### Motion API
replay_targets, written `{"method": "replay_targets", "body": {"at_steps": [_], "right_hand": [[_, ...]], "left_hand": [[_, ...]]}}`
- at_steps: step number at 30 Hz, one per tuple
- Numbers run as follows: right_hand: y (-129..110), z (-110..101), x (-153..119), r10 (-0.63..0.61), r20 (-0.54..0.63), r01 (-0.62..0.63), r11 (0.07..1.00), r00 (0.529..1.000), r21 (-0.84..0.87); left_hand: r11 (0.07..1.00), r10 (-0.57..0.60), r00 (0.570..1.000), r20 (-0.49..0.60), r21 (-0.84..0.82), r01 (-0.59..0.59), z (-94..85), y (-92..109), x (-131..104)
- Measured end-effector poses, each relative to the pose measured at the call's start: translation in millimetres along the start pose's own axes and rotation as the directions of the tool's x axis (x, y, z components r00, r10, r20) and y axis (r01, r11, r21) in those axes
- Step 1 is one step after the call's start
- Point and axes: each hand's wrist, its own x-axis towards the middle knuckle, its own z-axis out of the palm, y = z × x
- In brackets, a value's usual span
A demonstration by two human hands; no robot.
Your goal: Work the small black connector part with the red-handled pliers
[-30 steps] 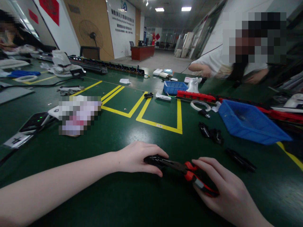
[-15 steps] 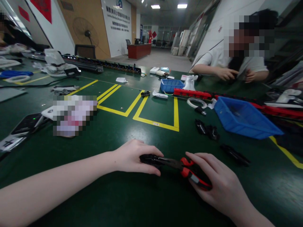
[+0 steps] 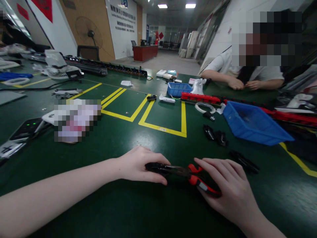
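Near the front middle of the green table, my left hand is closed on a small glossy black part, thumb below and fingers above. Its exact kind is hard to make out. My right hand is wrapped round the red and black handles of a pair of long-nose pliers. The dark jaws point left and meet the black part's right end; whether they grip it cannot be seen. Several more black parts lie beyond my right hand, and a longer black piece lies nearer to it.
A blue bin stands at the right, with a smaller blue bin farther back. Red strips run behind them. At the left lie a blurred-out phone and a black device. A co-worker sits across the table.
My hands and the pliers stay almost in place. The co-worker's hands have come down and closer together, and the head has shifted slightly.
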Motion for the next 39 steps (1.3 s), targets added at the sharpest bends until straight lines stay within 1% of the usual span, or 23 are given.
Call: {"method": "replay_targets", "body": {"at_steps": [6,11,17,20,28,33,36,39], "right_hand": [[-0.2,0.0,-0.6,0.004,-0.022,-0.005,0.999,1.000,-0.042],[1.0,0.0,-2.3,0.022,-0.029,-0.022,1.000,0.999,-0.020],[2.2,0.3,-1.0,-0.003,-0.009,0.003,1.000,1.000,0.030],[1.9,1.1,-0.9,0.003,0.016,-0.004,0.998,1.000,0.063],[-0.5,4.5,-8.1,0.099,0.083,-0.114,0.973,0.992,0.201],[-1.0,3.4,-6.7,0.087,0.066,-0.097,0.979,0.994,0.180],[-1.1,1.0,-2.6,0.075,0.045,-0.081,0.985,0.996,0.149],[-2.1,-1.4,1.2,0.078,0.041,-0.084,0.984,0.996,0.158]], "left_hand": [[0.999,-0.011,0.999,0.034,-0.035,0.013,-1.6,0.3,0.6],[0.999,-0.006,0.999,0.048,-0.035,0.008,-2.4,-0.3,1.4],[1.000,0.002,1.000,0.008,-0.029,-0.001,-1.4,-0.3,1.3],[1.000,0.014,1.000,-0.004,-0.028,-0.014,-1.3,-0.2,1.1],[0.999,0.029,1.000,-0.006,0.037,-0.029,-0.8,-1.3,1.0],[0.996,0.028,0.999,-0.043,0.086,-0.024,0.4,-0.1,0.9],[0.991,-0.004,0.996,-0.091,0.132,0.016,-0.1,1.6,0.7],[0.985,-0.036,0.994,-0.102,0.164,0.053,-0.4,2.8,1.0]]}}
